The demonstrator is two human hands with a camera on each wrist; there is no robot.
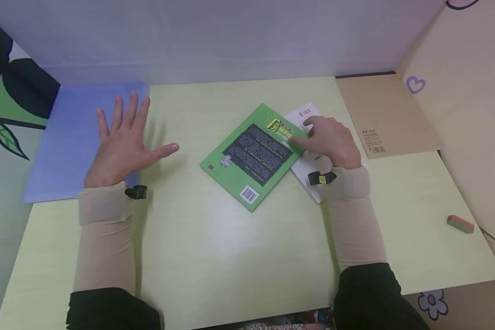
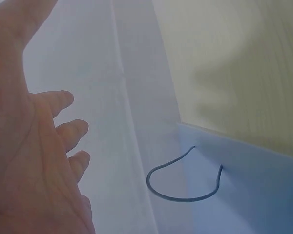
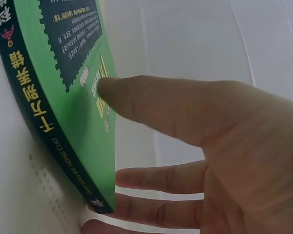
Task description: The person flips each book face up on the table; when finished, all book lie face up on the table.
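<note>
Two books lie under the right hand, the green book on top with its back cover up and a white book beneath, most of which is hidden by the green one and by the wrist. The thumb presses on the green cover near its corner while the other fingers curl under that corner, so the right hand is pinching the book's edge; from the right wrist view the fingertips below are partly cut off and the cover's small print is too blurred to read. The left hand hovers with its fingers spread and straight, holding nothing, above the near edge of a pale blue folder; whether the palm touches it I cannot tell. Beyond its fingers the left wrist view shows a dark elastic loop on the folder's corner. Everything rests on a pale yellow-green worktop. Right of the right hand lies a brown kraft notebook, and nearer the person, well apart, a small eraser. White panels wall in the worktop behind and beside it.
</note>
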